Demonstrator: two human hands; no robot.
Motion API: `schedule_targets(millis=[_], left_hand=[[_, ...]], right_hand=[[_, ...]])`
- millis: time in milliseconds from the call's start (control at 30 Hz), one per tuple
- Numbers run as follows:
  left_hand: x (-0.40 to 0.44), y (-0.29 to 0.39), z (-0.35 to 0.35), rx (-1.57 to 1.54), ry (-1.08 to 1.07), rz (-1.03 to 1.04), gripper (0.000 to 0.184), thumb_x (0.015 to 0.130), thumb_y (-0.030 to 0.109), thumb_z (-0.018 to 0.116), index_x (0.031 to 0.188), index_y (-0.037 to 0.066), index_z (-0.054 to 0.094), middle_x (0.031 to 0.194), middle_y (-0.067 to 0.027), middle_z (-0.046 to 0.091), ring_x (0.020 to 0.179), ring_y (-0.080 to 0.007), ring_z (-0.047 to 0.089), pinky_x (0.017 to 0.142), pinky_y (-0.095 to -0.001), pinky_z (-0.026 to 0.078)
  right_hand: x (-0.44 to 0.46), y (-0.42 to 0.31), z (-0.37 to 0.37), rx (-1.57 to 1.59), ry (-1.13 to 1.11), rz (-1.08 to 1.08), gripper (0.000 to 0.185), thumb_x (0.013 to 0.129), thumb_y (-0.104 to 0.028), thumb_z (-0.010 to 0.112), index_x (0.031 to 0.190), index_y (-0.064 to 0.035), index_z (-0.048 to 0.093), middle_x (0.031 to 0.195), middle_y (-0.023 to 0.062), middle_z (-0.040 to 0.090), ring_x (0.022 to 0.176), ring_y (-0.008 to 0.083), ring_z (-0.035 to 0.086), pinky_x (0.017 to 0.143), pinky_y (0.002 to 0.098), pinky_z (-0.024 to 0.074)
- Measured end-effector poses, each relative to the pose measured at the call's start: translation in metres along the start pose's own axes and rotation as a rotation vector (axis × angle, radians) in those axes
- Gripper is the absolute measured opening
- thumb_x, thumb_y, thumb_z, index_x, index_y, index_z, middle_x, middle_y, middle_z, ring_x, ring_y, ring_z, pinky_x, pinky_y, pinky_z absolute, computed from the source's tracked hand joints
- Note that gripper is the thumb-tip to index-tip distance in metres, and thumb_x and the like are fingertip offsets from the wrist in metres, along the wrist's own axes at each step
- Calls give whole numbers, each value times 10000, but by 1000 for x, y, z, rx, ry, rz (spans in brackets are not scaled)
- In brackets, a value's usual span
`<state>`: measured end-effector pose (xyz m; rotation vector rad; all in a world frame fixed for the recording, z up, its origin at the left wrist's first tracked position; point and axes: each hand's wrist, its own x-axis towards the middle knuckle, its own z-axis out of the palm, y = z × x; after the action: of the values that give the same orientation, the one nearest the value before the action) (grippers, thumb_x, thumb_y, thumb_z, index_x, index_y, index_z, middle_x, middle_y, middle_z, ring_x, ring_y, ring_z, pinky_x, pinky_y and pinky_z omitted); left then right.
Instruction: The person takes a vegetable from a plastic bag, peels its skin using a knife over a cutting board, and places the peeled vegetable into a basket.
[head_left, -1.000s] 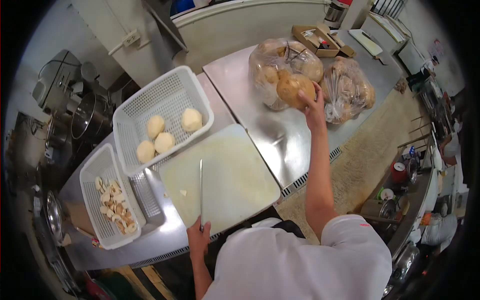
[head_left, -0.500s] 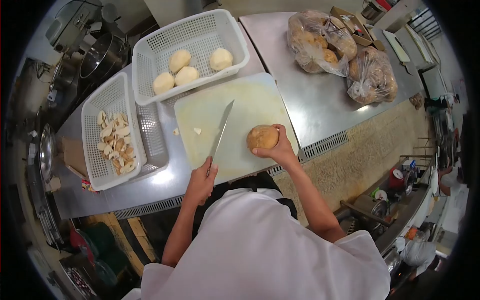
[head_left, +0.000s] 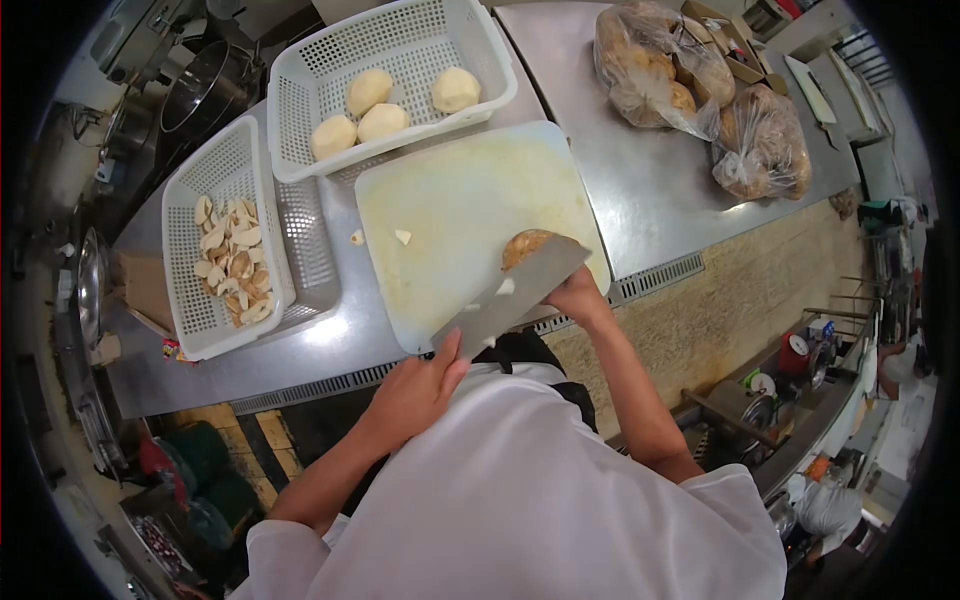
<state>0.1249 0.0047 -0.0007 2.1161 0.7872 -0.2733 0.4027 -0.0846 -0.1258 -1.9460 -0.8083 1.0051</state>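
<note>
Steel knife (head_left: 530, 276) gripped in left hand (head_left: 415, 388); right hand (head_left: 577, 292), partly behind it, holding brown vegetable (head_left: 526, 244); white basket (head_left: 370, 50) at eleven o'clock.

White shirt (head_left: 540, 490), short loose sleeves (head_left: 735, 520), bare hands (head_left: 412, 393)

- Steel surface (head_left: 655, 215), glossy with reflected light
- Tan, mottled floor (head_left: 745, 255) beyond the surface's slotted edge (head_left: 660, 279)
- Pale wall (head_left: 345, 10), a small part showing at the top
</note>
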Motion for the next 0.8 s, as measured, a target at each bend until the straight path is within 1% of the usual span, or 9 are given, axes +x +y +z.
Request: schedule_targets(millis=[67, 133, 233, 267, 367, 433, 533, 700, 800], left_hand=[[41, -3, 14, -27, 30, 30, 538, 1096, 362, 452, 1449, -43, 482, 730, -297, 656, 684, -504, 652, 672, -560, 522], [96, -7, 31, -100, 149, 52, 456, 1092, 299, 477, 1407, -23, 545, 841, -295, 675, 742, -495, 656, 701, -520, 524], [98, 7, 6, -238, 20, -29, 465, 1102, 295, 458, 1422, -37, 522, 886, -299, 687, 795, -499, 674, 717, -508, 529], [80, 9, 1, -289, -20, -50, 528, 1102, 370, 444, 1437, -34, 496, 744, -302, 645, 715, -514, 641, 694, -562, 514], [22, 3, -2, -99, 17, 63, 514, 1101, 362, 449, 1440, -20, 502, 743, -303, 645, 702, -507, 641, 680, -553, 516], [16, -4, 5, -98, 19, 59, 500, 1101, 353, 449, 1439, -12, 506, 747, -304, 645, 707, -509, 639, 684, -555, 512], [57, -1, 19, -137, 52, 37, 474, 1103, 338, 450, 1420, -6, 523, 755, -301, 647, 714, -513, 636, 689, -551, 508], [81, 12, 2, -254, -23, -80, 438, 1109, 320, 441, 1359, -22, 554, 754, -280, 652, 733, -520, 633, 688, -527, 506], [52, -11, 16, -212, 271, 341, 446, 1114, 329, 424, 1323, -43, 553, 702, -241, 638, 706, -524, 612, 692, -515, 507]], right_hand=[[-6, -8, 1, 82, -19, -9, 1078, 585, -173, 980, 1441, -15, 344, 1293, 172, 636, 1174, 298, 657, 1015, 376, 531], [-18, -36, -2, -15, 20, 40, 1092, 576, -148, 972, 1449, -5, 333, 1301, 197, 628, 1199, 323, 646, 1026, 381, 525], [-16, -23, -2, -17, 39, -39, 1108, 550, -139, 971, 1445, -1, 334, 1312, 221, 619, 1235, 344, 628, 1038, 392, 519], [-15, -25, -6, -10, 47, -29, 1108, 550, -139, 971, 1445, -1, 334, 1312, 221, 619, 1235, 344, 628, 1038, 392, 519], [-16, -25, -8, 45, -5, 134, 1104, 549, -158, 971, 1440, -4, 338, 1319, 221, 614, 1246, 345, 622, 1035, 404, 522], [-13, -15, -4, 50, 20, 5, 1091, 557, -182, 967, 1433, -5, 340, 1315, 224, 615, 1232, 352, 630, 1022, 414, 532], [-15, -34, -7, 43, 10, 110, 1074, 566, -179, 964, 1427, -8, 344, 1313, 223, 616, 1228, 353, 632, 1026, 415, 528], [-10, -30, -11, 18, -5, 68, 1123, 570, -165, 964, 1480, -58, 313, 1316, 179, 611, 1233, 316, 622, 1048, 396, 517], [-13, -25, -10, 38, -17, 50, 1110, 573, -151, 963, 1475, -61, 324, 1310, 173, 611, 1229, 302, 619, 1049, 391, 515]])
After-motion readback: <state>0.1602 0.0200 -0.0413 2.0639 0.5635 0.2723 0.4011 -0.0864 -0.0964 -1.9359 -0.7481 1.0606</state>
